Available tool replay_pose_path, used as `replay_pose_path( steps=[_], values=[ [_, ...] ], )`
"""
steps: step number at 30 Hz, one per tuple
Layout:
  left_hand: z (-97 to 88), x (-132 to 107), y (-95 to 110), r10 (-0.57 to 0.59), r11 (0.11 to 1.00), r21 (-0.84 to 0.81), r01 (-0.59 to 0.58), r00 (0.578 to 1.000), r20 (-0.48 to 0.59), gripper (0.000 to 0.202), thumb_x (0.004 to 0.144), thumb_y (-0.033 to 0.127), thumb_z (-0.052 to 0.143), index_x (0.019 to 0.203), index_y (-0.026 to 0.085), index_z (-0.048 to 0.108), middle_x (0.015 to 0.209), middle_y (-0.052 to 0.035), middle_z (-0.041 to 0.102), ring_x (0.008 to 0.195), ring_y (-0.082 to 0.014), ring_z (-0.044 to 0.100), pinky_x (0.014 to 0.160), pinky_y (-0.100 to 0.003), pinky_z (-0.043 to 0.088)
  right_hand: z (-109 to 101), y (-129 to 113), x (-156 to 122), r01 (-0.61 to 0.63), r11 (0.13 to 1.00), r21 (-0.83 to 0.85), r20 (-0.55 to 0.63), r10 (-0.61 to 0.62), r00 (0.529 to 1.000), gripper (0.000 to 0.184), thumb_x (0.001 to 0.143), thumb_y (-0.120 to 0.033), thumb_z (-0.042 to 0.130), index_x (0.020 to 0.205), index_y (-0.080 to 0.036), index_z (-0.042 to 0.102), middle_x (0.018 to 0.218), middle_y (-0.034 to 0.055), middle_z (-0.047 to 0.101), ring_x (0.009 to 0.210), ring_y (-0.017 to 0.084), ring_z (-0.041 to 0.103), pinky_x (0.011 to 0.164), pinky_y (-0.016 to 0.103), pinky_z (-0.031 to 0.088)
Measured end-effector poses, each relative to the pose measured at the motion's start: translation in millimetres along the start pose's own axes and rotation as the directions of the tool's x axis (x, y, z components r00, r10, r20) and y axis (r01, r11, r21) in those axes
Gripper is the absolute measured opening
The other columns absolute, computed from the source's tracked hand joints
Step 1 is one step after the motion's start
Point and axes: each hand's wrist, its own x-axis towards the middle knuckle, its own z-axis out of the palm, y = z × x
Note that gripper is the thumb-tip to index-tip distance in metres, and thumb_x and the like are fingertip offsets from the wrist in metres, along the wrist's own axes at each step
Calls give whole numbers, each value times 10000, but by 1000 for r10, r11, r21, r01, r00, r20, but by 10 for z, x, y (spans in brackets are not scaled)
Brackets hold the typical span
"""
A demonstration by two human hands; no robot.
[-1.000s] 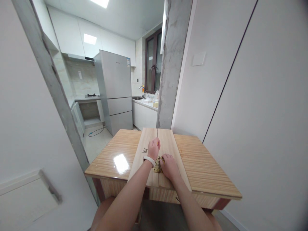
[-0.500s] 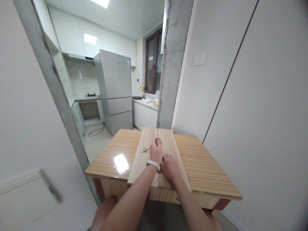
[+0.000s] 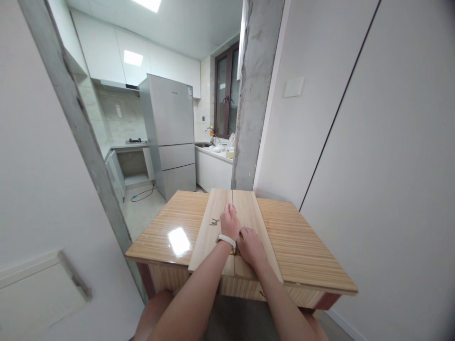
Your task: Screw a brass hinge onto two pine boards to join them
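Note:
Two pale wooden boards [image 3: 249,203] lie side by side with a thin dark seam between them, and dark handwritten marks [image 3: 213,221] on the left one. My left hand [image 3: 230,220], with a white band at the wrist, is closed over the seam; what its fingers hold is hidden. Closer to me, my right hand [image 3: 250,244] is curled down on the right board, around a small yellow and dark thing [image 3: 242,236] mostly covered by the fingers. Another yellowish bit [image 3: 232,252] shows on the seam below my left wrist; its kind is unclear.
The boards lie across a wood-grain table [image 3: 298,241] with a front drawer. A white wall [image 3: 373,189] stands close on the right and a white panel on the left. Beyond the opening are a grey fridge [image 3: 174,113], a sink counter [image 3: 213,166] and a cable on the floor.
My left hand has turned slightly, hiding the yellow bit that showed at its fingers. More yellow shows below its wrist. My right hand and the boards stay in place.

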Motion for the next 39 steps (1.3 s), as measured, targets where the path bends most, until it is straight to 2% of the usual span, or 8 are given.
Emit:
replay_pose_path(
  steps=[4,8,12,17,21,24,29,39],
  values=[
    [-20,39,18,-24,996,-80,30,997,74,332,1001,306,381,682,233,436,600,19,474,579,-158,451,584,-289,283,11,5,-2,7,1000,-1,-23,-7,1000,202,983,-322,453,966,-226,630,1071,97,677,1031,234,567,898,322,374],
    [-43,79,62,-35,968,-235,86,976,213,323,922,220,386,598,228,384,542,27,390,527,-144,378,528,-283,256,8,11,-1,13,1000,2,-25,-13,1000,211,985,-343,457,944,-227,629,1055,94,675,1021,230,566,892,320,373],
    [-61,87,91,-50,939,-312,145,954,295,309,911,247,393,603,226,379,537,38,352,511,-133,340,497,-274,227,2,13,-4,17,1000,-1,-34,-17,999,205,984,-340,465,942,-224,627,1042,90,673,1015,228,565,889,316,371],
    [-75,64,80,-96,916,-351,194,956,278,285,959,365,447,712,223,442,601,49,419,557,-126,390,545,-247,310,-25,-4,-12,13,1000,-14,-25,-13,1000,192,978,-333,473,930,-222,622,1037,95,673,1014,227,564,883,315,370],
    [-99,69,51,-73,970,-218,106,985,156,277,966,455,512,848,210,566,728,13,566,691,-147,521,665,-258,386,-33,-11,-7,9,1000,-12,-13,-9,1000,197,982,-332,467,915,-226,619,1035,91,673,1008,224,563,877,314,370],
    [-100,61,36,-87,980,-171,101,992,90,289,983,463,495,900,206,597,798,-13,618,754,-164,562,706,-272,399,-12,-6,-1,2,1000,-10,-17,-2,1000,204,988,-341,463,928,-226,620,1044,88,672,1019,222,560,891,314,369],
    [-56,-4,15,-95,980,-168,108,992,83,325,1029,427,386,796,229,496,696,21,517,654,-153,482,662,-277,367,16,4,3,6,1000,-13,-36,-7,999,200,988,-336,462,962,-220,623,1054,91,671,1031,227,552,897,317,368],
    [-76,119,46,-175,952,-229,206,974,146,319,949,411,420,687,230,427,615,22,464,587,-140,454,576,-264,360,0,-3,-3,-11,1000,-23,-1,11,1000,236,996,-355,447,969,-221,639,1084,102,681,1043,232,562,909,333,369]
  ],
)
